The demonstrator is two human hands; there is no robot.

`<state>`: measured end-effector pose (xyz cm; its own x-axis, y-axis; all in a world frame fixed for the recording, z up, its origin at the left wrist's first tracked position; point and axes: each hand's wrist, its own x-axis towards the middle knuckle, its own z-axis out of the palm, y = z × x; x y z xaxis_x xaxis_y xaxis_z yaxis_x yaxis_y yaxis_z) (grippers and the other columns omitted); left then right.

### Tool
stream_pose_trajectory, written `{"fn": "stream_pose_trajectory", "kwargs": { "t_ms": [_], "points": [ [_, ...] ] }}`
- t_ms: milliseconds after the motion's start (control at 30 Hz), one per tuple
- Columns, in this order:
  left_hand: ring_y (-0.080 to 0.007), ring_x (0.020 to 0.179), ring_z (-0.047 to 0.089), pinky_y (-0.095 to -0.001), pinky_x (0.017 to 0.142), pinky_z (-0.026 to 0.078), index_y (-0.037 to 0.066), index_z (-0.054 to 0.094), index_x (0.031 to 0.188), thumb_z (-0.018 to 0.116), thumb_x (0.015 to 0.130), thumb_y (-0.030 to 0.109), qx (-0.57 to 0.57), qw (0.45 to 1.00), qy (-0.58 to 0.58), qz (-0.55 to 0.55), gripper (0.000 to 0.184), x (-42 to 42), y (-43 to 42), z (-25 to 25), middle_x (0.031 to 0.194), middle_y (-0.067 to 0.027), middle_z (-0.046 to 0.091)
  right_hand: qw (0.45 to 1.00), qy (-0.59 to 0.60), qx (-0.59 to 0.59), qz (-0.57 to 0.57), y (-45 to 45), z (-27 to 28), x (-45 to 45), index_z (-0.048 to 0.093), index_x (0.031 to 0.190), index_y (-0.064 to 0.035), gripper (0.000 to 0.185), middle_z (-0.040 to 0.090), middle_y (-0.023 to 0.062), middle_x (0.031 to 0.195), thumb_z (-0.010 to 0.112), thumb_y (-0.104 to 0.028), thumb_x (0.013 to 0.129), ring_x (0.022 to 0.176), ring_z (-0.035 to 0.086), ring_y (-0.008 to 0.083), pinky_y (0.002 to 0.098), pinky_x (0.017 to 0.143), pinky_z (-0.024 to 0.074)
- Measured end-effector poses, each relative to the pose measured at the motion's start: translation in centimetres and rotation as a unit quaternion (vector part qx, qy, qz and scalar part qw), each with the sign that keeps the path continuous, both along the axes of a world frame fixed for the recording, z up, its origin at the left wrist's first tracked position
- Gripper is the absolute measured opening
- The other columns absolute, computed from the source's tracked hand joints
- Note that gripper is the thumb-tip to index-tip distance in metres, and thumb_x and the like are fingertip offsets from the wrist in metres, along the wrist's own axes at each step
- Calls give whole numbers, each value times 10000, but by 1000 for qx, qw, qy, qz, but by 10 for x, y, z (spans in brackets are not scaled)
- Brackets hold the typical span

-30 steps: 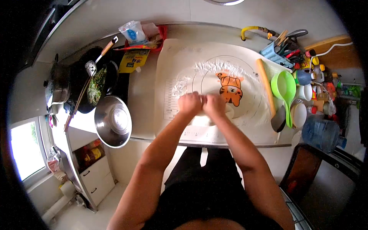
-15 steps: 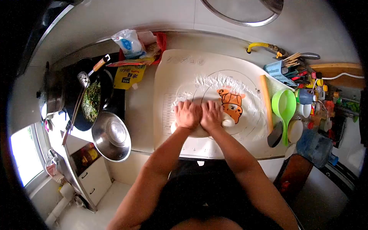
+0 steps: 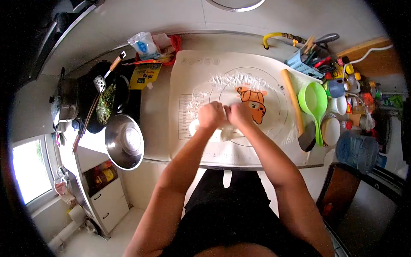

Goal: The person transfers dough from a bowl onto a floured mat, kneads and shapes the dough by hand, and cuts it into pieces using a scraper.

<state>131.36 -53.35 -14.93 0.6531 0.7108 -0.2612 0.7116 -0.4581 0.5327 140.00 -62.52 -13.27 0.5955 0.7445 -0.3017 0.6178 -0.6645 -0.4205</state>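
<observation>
White dough (image 3: 220, 133) lies low on a pale kneading mat (image 3: 265, 150) printed with circles, a ruler scale and an orange cartoon animal (image 3: 253, 105). My left hand (image 3: 211, 115) is closed with its fingers curled on the dough's far side. Beside it, my right hand (image 3: 239, 115) is curled in the same way, knuckles close to the left one. Both hands grip the dough's far edge, and their fingertips are hidden. Loose flour (image 3: 239, 80) is spread in an arc beyond the hands.
Right of the mat lie a rolling pin (image 3: 292, 100), a green ladle (image 3: 316, 107), a blue utensil basket (image 3: 302, 64) and several bottles. On the left are a steel bowl (image 3: 124, 141), a wok of chopped greens (image 3: 106, 105) and a yellow packet (image 3: 145, 76).
My hands went from pressing flat on the dough to curling round its far edge. The dough now shows more on the near side. The camera view has shifted.
</observation>
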Motion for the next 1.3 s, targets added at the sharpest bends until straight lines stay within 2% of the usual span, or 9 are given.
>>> {"fn": "stream_pose_trajectory", "kwargs": {
  "t_ms": [67,133,333,533,767,800,900,1067,1300],
  "points": [
    [-332,816,636,-444,694,484,115,651,844,520,820,292,107,986,79,-98,222,-11,-48,20,909,-170,662,981,-112,150,46,-56,-32,-16,624,832,-55,185,613,178,894,584,-228,781,817,554,355,428,767,443],
    [-314,945,589,-472,854,417,116,642,973,494,829,276,279,951,-94,-96,262,-46,-86,-6,1032,-129,629,963,-196,159,92,-96,-36,-36,563,886,-73,216,556,136,969,603,-226,739,875,495,338,436,837,386],
    [-276,1076,484,-540,979,255,131,581,1093,542,782,342,194,966,-69,-157,378,-50,-83,-19,1127,-75,548,973,-143,149,101,-90,-38,-24,548,894,-91,223,519,91,992,634,-191,713,918,481,302,468,809,354],
    [-261,899,505,-431,783,360,133,570,845,534,811,332,171,980,-21,-103,206,20,-34,-20,903,-54,542,961,-183,203,49,-33,-45,32,545,808,-84,82,491,96,881,581,-150,775,845,477,295,436,741,347],
    [-275,1003,509,-458,887,379,109,643,899,499,863,307,112,988,-11,-109,248,73,6,-20,1044,-74,592,958,-207,199,-10,1,-55,73,557,679,-64,136,546,109,796,590,-167,761,815,549,322,460,742,392],
    [-272,1008,514,-450,901,380,103,649,903,501,862,308,89,990,-3,-108,256,76,8,-19,1047,-76,602,963,-215,161,8,-5,-77,81,605,772,-73,134,592,124,737,579,-203,793,714,565,312,461,632,423],
    [-274,876,570,-413,808,447,98,653,818,516,848,292,157,981,-40,-103,239,63,1,-17,898,-78,634,959,-225,170,-14,-6,-97,74,608,733,-68,162,594,127,699,582,-213,798,713,581,306,466,638,428],
    [-272,713,580,-403,678,474,94,616,705,549,824,263,99,973,11,-206,217,-1,-7,6,747,-88,621,995,-48,81,-11,-21,-12,-13,554,681,-59,158,550,108,742,615,-187,752,748,535,302,424,719,416],
    [-287,822,515,-420,755,376,96,585,888,553,768,243,272,939,-149,-146,192,-93,-37,-14,913,-100,564,956,-184,214,82,-67,-35,-71,557,929,-110,241,529,93,1034,654,-235,748,929,490,290,524,800,356]
  ]
}}
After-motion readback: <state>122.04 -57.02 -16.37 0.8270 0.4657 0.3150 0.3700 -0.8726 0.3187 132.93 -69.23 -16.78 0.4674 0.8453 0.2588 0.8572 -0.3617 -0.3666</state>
